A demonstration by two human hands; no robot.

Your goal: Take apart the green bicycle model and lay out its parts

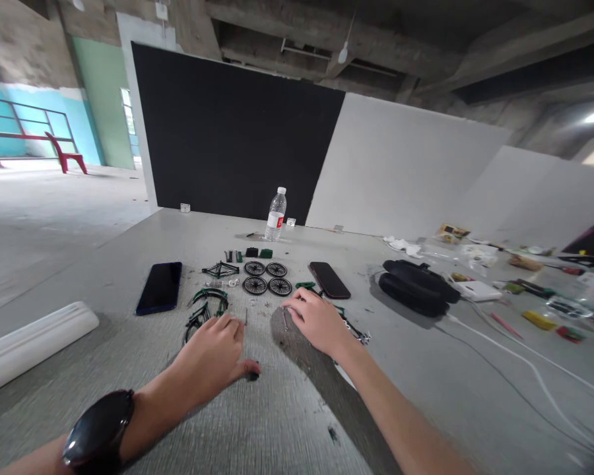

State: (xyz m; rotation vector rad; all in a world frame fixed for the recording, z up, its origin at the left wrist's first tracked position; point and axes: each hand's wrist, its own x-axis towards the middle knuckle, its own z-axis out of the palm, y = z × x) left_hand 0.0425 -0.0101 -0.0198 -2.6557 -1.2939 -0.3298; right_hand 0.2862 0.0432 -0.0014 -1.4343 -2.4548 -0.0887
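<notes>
My left hand [212,356] rests low over the table, fingers bent and thumb stretched away from them. By the thumb tip lies a small black piece [253,376]. Partly hidden behind the fingers are green-and-black curved bicycle parts [210,298]. My right hand [317,321] is open, its bent fingertips just over a thin metal rod [285,319]; contact is unclear. It partly covers more green and black parts [359,332]. Between and beyond the hands lie several small spoked wheels [255,285], a dark model bicycle frame [220,269] and tiny loose pieces [260,304].
Phones lie left [160,288] and right [329,280] of the parts. A water bottle [275,221] stands near the black panel [237,132]. At right are a black case [416,287], white cables [515,356] and scattered packaging. A long white object [39,340] lies at left.
</notes>
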